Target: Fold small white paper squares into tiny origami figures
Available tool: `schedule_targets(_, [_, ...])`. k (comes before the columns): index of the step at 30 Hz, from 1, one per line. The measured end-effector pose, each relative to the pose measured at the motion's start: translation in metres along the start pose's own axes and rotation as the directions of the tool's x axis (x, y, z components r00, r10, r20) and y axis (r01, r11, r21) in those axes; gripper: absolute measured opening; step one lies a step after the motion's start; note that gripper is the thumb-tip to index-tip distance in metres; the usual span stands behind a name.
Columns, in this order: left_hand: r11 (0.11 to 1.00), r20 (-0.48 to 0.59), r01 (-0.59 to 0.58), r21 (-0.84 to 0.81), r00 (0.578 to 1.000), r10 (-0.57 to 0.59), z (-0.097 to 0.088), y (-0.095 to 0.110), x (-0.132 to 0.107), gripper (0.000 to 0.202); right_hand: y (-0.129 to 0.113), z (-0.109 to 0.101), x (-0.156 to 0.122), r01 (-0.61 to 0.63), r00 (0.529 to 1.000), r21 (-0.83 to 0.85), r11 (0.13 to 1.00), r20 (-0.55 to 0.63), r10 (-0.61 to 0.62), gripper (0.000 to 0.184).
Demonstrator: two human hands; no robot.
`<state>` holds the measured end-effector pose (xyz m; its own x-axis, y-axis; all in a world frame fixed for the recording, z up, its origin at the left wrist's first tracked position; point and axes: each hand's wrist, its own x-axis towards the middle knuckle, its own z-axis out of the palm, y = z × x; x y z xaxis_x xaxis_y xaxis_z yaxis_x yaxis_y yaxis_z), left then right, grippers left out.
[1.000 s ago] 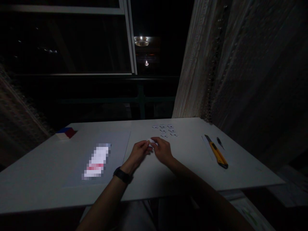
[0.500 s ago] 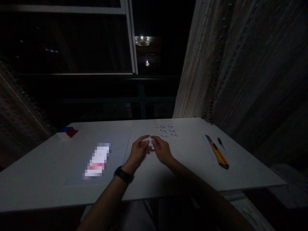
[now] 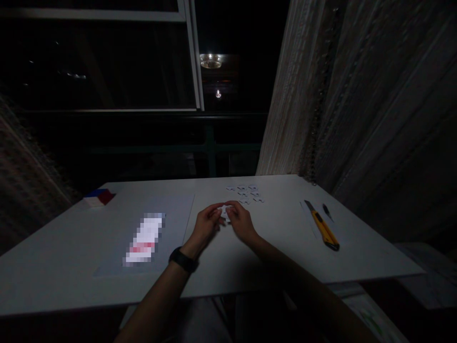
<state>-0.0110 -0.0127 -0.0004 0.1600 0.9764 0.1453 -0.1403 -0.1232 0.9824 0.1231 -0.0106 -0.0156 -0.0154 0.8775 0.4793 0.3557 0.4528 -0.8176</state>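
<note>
Between both hands, over the middle of the white table point(image 3: 271, 267), is a small white paper piece point(image 3: 224, 212) with dark marks. My left hand point(image 3: 206, 222) pinches its left side, and a dark band circles that wrist. On the other side, the thumb and fingers of my right hand point(image 3: 241, 223) close on the same piece. Just beyond the hands lie several small white cutouts point(image 3: 242, 188) with dark curved marks, set out in rough rows. The fingers partly cover the held piece, so its full shape is hidden.
A yellow utility knife point(image 3: 324, 229) lies on the right with its blade out, beside a small dark pointed object point(image 3: 326, 210). To the left, a lit phone point(image 3: 144, 238) with a blurred screen rests on a pale sheet point(image 3: 178, 216). A coloured cube point(image 3: 99, 197) sits at the far left.
The fingertips have drawn slightly closer together at the top of the paper piece, and its angle has shifted a little. Everything else on the table stays put.
</note>
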Motion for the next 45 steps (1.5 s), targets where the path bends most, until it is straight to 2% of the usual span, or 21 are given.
schedule_targets(5, [0.998,-0.039,-0.033,0.054,0.999,0.035,0.002,-0.001,0.002,0.041,0.000,0.000,0.000,-0.013,1.000,0.017,1.000,-0.011,0.013,0.020])
schedule_targets(14, [0.978,-0.049,-0.125,0.167,0.990,0.134,0.000,-0.005,0.005,0.039,-0.002,0.000,0.000,-0.023,1.000,0.023,0.999,0.002,0.023,0.018])
schedule_targets(17, [0.984,-0.074,-0.101,0.143,0.991,0.113,-0.001,-0.003,0.005,0.041,-0.004,-0.001,0.001,-0.028,1.000,0.086,0.996,0.017,0.027,0.017])
schedule_targets(23, [0.994,-0.097,-0.047,0.099,0.994,0.056,0.000,0.000,0.004,0.045,-0.006,-0.006,0.007,-0.027,0.998,0.341,0.940,0.069,0.004,0.016])
schedule_targets(27, [0.995,-0.070,-0.042,0.092,0.996,0.049,0.001,-0.003,0.004,0.043,-0.001,-0.004,0.010,-0.087,0.996,0.373,0.924,0.043,0.077,0.017])
schedule_targets(33, [0.995,-0.059,-0.048,0.083,0.997,0.053,0.001,-0.005,0.006,0.042,0.002,0.002,0.007,-0.144,0.990,0.436,0.888,0.071,0.126,0.020])
schedule_targets(37, [0.997,-0.063,-0.038,0.060,0.997,0.042,0.004,-0.002,0.004,0.041,0.005,0.003,0.007,-0.165,0.986,0.413,0.895,0.061,0.154,0.020])
schedule_targets(41, [1.000,-0.069,-0.014,0.020,0.997,0.016,0.005,-0.001,0.003,0.051,0.007,0.005,0.006,-0.173,0.984,0.390,0.904,0.031,0.175,0.018])
schedule_targets(45, [1.000,-0.055,-0.004,0.011,0.998,0.005,0.005,-0.003,0.003,0.056,0.004,0.006,0.006,-0.223,0.971,0.494,0.840,0.038,0.235,0.020])
